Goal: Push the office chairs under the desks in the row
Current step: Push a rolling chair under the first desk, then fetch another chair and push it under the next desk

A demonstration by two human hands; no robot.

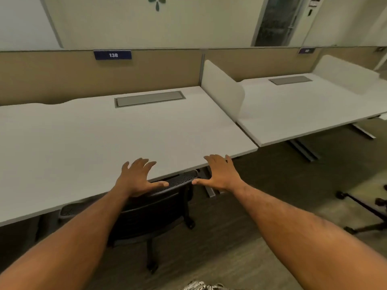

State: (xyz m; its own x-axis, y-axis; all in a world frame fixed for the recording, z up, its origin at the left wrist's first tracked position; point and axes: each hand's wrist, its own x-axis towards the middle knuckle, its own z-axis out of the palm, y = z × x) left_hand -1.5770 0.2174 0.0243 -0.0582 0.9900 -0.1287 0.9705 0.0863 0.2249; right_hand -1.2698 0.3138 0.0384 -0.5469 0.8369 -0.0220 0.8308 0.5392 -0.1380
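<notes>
A black mesh-backed office chair (pixel 159 208) stands tucked under the front edge of the white desk (pixel 100 139) marked 138. Its backrest top (pixel 180 181) shows just below the desk edge. My left hand (pixel 138 178) is spread flat, fingers apart, over the left part of the backrest top at the desk edge. My right hand (pixel 219 174) is also open with fingers apart, its thumb at the right end of the backrest. Neither hand is closed around anything. The chair's seat is hidden under the desk.
A second white desk (pixel 303 114) stands to the right behind a white divider panel (pixel 222 88), with no chair seen under it. A black wheeled chair base (pixel 364 208) pokes in at the right edge. Tan partition (pixel 52 76) runs behind both desks. Carpet lies below.
</notes>
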